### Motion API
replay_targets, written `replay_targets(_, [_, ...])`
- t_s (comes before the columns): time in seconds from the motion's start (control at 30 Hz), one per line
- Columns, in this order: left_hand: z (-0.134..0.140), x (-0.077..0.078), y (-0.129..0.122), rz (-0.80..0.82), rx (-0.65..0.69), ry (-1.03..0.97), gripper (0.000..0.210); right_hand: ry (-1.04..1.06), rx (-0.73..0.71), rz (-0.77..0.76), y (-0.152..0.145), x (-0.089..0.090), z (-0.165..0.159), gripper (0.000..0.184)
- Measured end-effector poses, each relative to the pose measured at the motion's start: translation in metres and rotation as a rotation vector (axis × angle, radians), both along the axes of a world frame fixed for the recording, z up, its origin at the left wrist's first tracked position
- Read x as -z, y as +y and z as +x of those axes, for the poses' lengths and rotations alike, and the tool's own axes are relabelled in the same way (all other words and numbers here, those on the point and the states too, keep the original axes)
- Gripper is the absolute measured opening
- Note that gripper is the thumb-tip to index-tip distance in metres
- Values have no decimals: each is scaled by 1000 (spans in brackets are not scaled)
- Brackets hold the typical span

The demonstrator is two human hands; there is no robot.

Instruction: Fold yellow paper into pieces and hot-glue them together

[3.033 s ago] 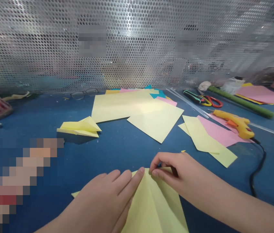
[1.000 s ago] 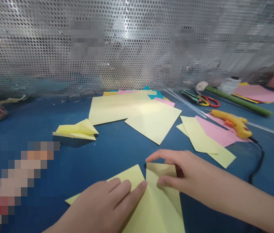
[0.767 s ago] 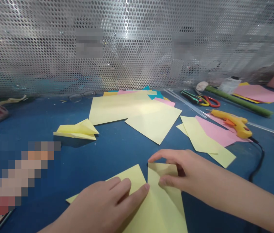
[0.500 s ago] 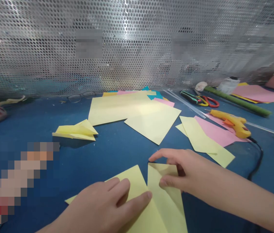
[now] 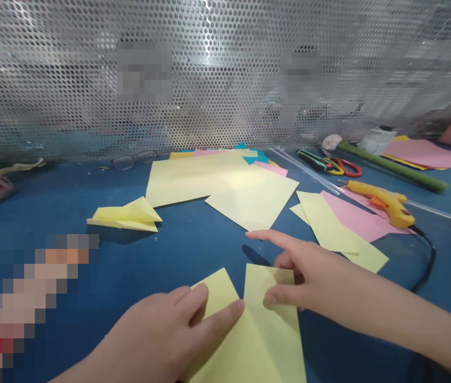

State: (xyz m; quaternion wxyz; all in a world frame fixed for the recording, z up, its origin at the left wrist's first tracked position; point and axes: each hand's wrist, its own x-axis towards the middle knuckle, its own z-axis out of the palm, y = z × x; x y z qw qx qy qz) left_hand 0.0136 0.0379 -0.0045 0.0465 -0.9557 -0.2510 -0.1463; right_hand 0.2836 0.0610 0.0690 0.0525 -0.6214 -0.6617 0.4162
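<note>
A folded sheet of pale yellow paper (image 5: 245, 346) lies at the front of the blue table, with a V-shaped gap between its two upper flaps. My left hand (image 5: 169, 324) holds down its left flap, fingers curled and thumb stretched to the bottom of the gap. On the other side, my right hand (image 5: 305, 271) pinches the right flap between thumb and bent fingers. Its index finger points out beyond the paper's top edge. A folded yellow paper plane (image 5: 125, 215) rests farther back on the left.
Large pale yellow sheets (image 5: 185, 178) lie behind my hands. To the right are yellow strips (image 5: 325, 221), pink paper (image 5: 357, 221), a yellow glue gun (image 5: 385, 202) with a black cord, scissors (image 5: 345, 167) and a green stem (image 5: 397, 167). A perforated metal screen (image 5: 225, 80) stands at the back.
My right index finger has lifted off the paper's top corner and stretched forward. The folded paper has shifted slightly, and my left hand has slid a little to the left with it.
</note>
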Motion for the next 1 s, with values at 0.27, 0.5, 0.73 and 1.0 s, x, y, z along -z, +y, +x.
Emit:
replay_targets(0.27, [4, 4, -3, 157, 5, -1, 62, 83, -22, -48, 2, -6, 7, 90])
replay_targets(0.5, [3, -20, -6, -84, -94, 75, 54, 149, 12, 12, 4, -2, 5, 109])
replay_targets(0.73, [8, -36, -9, -185, -159, 145, 61, 142, -2, 59, 1, 1, 2, 107])
replay_targets(1.0, [12, -25, -12, -61, -186, 237, 111, 207, -9, -56, 0, -8, -1, 99])
